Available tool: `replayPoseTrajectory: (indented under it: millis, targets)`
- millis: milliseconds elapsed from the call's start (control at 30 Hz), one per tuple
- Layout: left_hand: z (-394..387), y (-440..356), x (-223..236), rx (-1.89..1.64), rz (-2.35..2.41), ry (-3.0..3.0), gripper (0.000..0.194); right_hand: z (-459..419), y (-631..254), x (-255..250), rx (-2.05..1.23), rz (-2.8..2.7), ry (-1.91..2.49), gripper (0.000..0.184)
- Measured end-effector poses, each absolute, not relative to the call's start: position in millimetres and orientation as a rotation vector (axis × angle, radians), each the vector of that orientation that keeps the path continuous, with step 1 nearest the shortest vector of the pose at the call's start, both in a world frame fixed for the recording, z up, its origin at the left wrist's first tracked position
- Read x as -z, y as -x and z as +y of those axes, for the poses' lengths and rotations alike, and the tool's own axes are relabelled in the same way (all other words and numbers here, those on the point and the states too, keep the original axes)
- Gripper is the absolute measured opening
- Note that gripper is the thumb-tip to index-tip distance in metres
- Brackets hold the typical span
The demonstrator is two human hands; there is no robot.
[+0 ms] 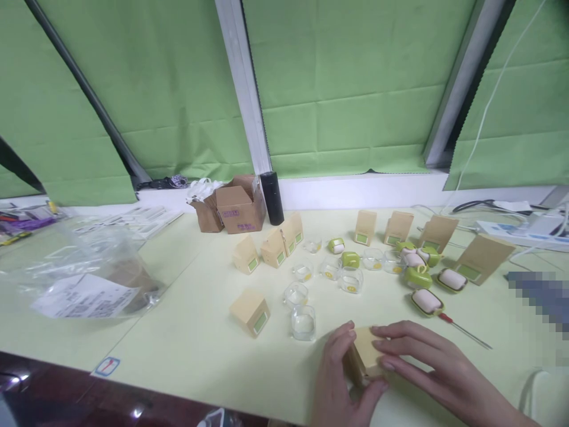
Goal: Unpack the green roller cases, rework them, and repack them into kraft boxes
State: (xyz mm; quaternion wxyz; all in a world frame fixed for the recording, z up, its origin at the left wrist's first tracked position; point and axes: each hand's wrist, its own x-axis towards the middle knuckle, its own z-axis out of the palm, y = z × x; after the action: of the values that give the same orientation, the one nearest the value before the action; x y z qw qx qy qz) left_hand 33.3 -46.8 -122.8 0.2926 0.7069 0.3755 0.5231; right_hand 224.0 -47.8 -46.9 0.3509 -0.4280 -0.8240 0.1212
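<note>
A small tan cardboard box is between both hands at the front of the table. My left hand is closed round its left side, thumb at the near lower edge. My right hand has its fingertips pressed on the top and right side of the box. The contents of the box are hidden. To the left are a clear plastic case and a tan box with a green window. Beyond my right hand lie a green case with a pale rounded insert and a red-handled screwdriver.
Several tan boxes and green cases stand further back, with clear cases among them. An open carton and a black cylinder are behind. A clear plastic bag lies left; a power strip lies right.
</note>
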Motion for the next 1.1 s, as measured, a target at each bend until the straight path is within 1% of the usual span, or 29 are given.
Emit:
replayPoseTrajectory:
  millis: [200,300,433,767,867,933,1000,1033,1100]
  targets:
    - [-44,-31,118,-1.300,0.958,-1.949,0.069,-51,-222,41,-0.328,-2.188,1.161,0.013]
    - [-44,-30,116,-1.286,0.976,-1.948,0.064,-50,-225,48,-0.228,-2.224,1.135,0.018]
    - [-45,-30,113,-1.282,0.992,-1.931,0.060,-50,-224,58,-0.096,-2.220,1.168,0.020]
    - [-46,-24,108,-1.197,0.991,-2.148,0.064,-52,-220,60,-0.024,-2.217,1.157,0.019]
    - [-46,-25,108,-1.177,0.995,-2.182,0.062,-54,-217,58,-0.137,-2.245,1.135,0.018]
    - [-46,-28,110,-1.164,0.968,-2.198,0.059,-56,-214,52,-0.312,-2.222,1.169,0.015]
    - [-46,-32,114,-1.207,0.972,-2.179,0.051,-56,-212,46,-0.500,-2.139,1.244,0.014]
    - [-48,-33,115,-1.258,0.998,-2.165,0.047,-56,-212,43,-0.588,-2.094,1.266,0.017]
    - [-52,-29,117,-1.402,1.111,-2.125,0.038,-50,-213,38,-0.736,-2.041,1.270,0.035]
